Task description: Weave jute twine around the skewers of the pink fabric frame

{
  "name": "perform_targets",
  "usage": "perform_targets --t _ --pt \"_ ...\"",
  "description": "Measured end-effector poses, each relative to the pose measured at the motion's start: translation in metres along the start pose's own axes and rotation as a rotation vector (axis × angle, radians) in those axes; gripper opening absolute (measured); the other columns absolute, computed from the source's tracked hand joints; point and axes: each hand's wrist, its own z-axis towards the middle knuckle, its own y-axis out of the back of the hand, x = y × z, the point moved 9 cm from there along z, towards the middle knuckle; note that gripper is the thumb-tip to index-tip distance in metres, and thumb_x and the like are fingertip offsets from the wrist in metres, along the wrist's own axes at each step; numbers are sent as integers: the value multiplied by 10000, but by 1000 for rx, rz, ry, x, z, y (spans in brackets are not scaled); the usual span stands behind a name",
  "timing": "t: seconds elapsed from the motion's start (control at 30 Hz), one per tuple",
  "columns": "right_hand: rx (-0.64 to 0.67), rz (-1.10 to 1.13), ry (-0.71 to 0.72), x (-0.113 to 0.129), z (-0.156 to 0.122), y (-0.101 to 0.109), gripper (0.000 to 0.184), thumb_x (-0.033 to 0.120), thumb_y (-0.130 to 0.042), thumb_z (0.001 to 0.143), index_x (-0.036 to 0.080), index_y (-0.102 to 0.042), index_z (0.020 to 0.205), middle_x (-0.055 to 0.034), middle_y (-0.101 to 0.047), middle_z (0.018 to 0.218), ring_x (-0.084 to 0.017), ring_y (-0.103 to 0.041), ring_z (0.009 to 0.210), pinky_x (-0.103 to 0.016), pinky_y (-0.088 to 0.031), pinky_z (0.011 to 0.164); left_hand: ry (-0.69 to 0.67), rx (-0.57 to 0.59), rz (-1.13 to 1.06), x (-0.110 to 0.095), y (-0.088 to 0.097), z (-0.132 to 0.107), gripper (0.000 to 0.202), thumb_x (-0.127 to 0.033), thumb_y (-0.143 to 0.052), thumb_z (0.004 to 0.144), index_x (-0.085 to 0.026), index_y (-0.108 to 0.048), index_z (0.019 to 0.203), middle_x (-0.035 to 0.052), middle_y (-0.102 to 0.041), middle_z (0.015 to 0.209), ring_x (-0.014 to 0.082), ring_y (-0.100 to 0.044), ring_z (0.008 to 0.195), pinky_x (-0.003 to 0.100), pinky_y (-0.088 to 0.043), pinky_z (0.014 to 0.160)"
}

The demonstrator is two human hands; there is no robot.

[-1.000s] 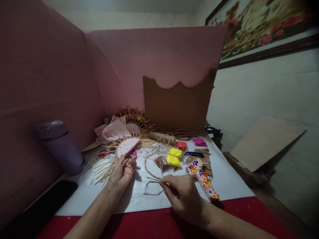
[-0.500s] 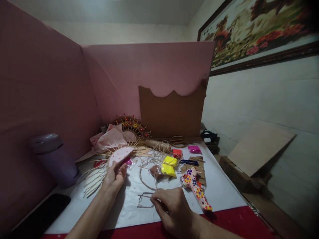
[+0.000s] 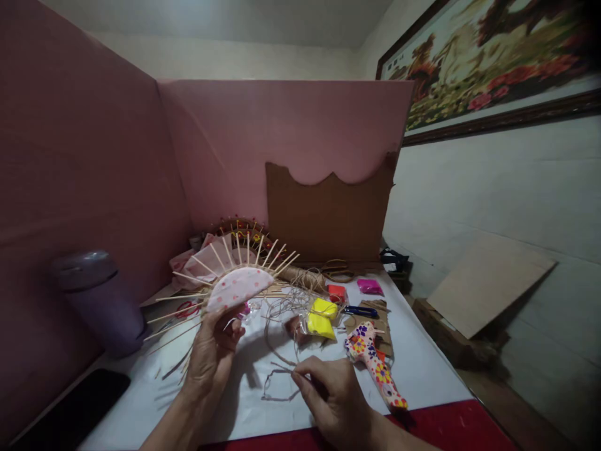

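Here the pink folded backdrop [image 3: 282, 131] walls off the rear and the left of the white paper sheet [image 3: 422, 357], so open room lies only on the sheet's right side and toward its near edge, where a red strip [image 3: 451, 429] runs. One brown cardboard piece [image 3: 328, 213] with a scalloped top leans against the backdrop, just behind the sheet. One purple tumbler [image 3: 98, 300] stands at the sheet's left edge, hard against the backdrop, and one black phone [image 3: 70, 410] lies off the sheet's near left corner.

Over the left half of the sheet, the left hand [image 3: 211, 357] is closed on the lower edge of one pink dotted half-disc [image 3: 238, 287], held up clear of the sheet, with thin wooden sticks [image 3: 277, 254] fanning out round its curved edge; I cannot count them surely. Near the sheet's front edge, the right hand [image 3: 335, 398] has its fingertips pinched together on a strand of loose twine [image 3: 282, 313], which loops back across the middle of the sheet.

To the right of the twine lie one flowered glue gun [image 3: 373, 363], one yellow packet [image 3: 322, 316], one red packet [image 3: 336, 292] and one magenta packet [image 3: 369, 286], near one another. The sheet's bare right margin lies beyond them.
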Motion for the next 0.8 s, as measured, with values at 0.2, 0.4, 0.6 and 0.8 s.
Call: perform_targets --t 0.2,0.4,0.6,0.8 --pt "-158 349 -408 -37 6 13 297 402 -555 831 157 -563 664 54 -378 497 -73 -308 447 -211 -230 427 183 158 14 20 -23 -13 188 -142 -684 624 -137 -620 801 101 -720 741 93 -500 479 209 -468 449" --pt "-323 643 -615 -64 9 23 358 499 -658 721 151 -576 744 23 -515 531 -96 -442 479 -208 -343 470 243 218 46 29 -35 -27 194 -152 -705 603 -123 -634 782 94 -701 692 110 -493 494 230 -467 455" --pt "-439 630 -608 -73 6 39 326 470 -667 737 162 -569 781 85 -386 448 -65 -330 393 -201 -334 432 278 219 65 35 -34 -30 179 -181 -702 622 -118 -641 779 106 -697 712 127 -511 524 239 -472 448" --pt "-473 528 -483 -62 8 49 257 416 -593 826 160 -592 816 27 -528 605 -72 -447 493 -186 -358 464 303 214 68 37 -32 -29 209 -139 -720 591 -118 -655 789 99 -701 716 129 -531 540 251 -492 486"
